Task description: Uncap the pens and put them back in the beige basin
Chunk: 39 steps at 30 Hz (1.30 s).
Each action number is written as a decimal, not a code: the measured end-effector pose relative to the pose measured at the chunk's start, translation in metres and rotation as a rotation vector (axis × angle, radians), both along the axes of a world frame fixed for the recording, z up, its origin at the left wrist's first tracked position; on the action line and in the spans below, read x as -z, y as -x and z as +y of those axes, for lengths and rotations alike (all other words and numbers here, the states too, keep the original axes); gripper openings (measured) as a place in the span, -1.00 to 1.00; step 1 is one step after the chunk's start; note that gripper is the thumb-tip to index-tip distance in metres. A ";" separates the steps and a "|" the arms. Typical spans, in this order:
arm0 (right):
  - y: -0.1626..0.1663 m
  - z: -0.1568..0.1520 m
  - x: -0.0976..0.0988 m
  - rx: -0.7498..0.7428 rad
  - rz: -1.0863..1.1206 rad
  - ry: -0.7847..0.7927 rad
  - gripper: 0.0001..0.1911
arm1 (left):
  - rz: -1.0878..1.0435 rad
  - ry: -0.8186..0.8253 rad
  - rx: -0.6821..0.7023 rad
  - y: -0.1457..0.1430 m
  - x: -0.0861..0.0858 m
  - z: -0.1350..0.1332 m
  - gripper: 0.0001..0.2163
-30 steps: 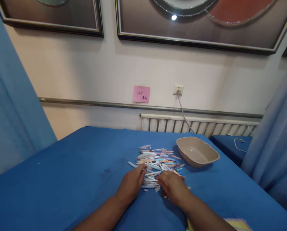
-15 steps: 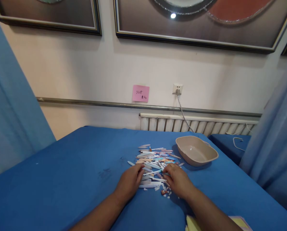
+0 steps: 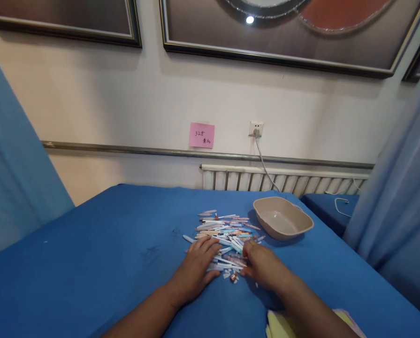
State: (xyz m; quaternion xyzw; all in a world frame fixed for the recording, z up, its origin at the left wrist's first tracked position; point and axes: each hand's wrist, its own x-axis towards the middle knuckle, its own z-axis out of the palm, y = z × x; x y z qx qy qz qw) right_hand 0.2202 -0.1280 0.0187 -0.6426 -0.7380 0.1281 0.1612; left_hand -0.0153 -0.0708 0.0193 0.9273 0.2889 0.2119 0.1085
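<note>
Fingers (image 3: 204,247) of the left hand (image 3: 195,268) lie spread flat on the near-left edge of the pile of small coloured sticks (image 3: 225,230), pressing on it and gripping nothing. The right hand (image 3: 264,267) has slid off the pile toward the right since a second ago, uncovering a few loose bits (image 3: 232,277) between the hands. Its fingers curl at the pile's near-right edge; whether they pinch a stick I cannot tell. A beige bowl (image 3: 283,220) sits just beyond the pile on the blue counter (image 3: 107,263).

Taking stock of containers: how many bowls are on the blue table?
1. The beige bowl sits far right on the table, just beyond the pile of pen-like sticks and the right hand. None looks hidden.
</note>
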 end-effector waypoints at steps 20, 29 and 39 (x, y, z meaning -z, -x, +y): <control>0.021 -0.005 -0.133 -0.038 0.922 -0.732 -0.34 | -0.478 -0.060 0.008 -0.026 -0.129 -0.022 -0.44; 0.005 0.014 -0.105 0.135 1.103 -0.722 -0.29 | -1.220 0.454 -0.089 -0.032 -0.109 0.009 -0.42; -0.013 0.040 -0.093 0.314 1.107 -0.592 -0.28 | -1.276 0.603 -0.224 -0.031 -0.095 0.038 -0.41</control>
